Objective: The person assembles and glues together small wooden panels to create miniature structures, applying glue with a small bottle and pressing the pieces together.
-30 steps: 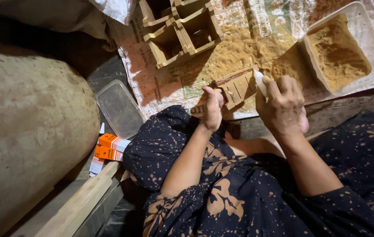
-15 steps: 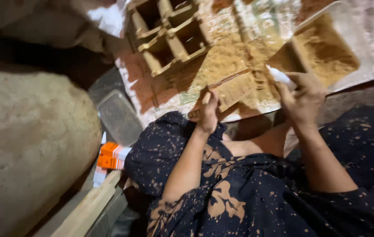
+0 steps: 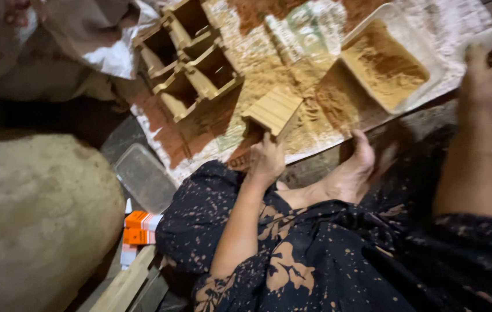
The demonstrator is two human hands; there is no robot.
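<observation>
floor; left hand [image 3: 267, 160] gripping wooden block [image 3: 273, 110]

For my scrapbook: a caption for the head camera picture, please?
Left hand holds a small wooden box over sawdust-strewn sheet; right hand lifts something white.

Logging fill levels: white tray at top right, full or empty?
Partly full: the white tray holds a heap of tan powder, with bare wall above it.

Dim view, motion-blurred

Light falls around my twelve o'clock; my seven and nine o'clock sink into shadow, and my right hand [image 3: 491, 72] smears at three.
</observation>
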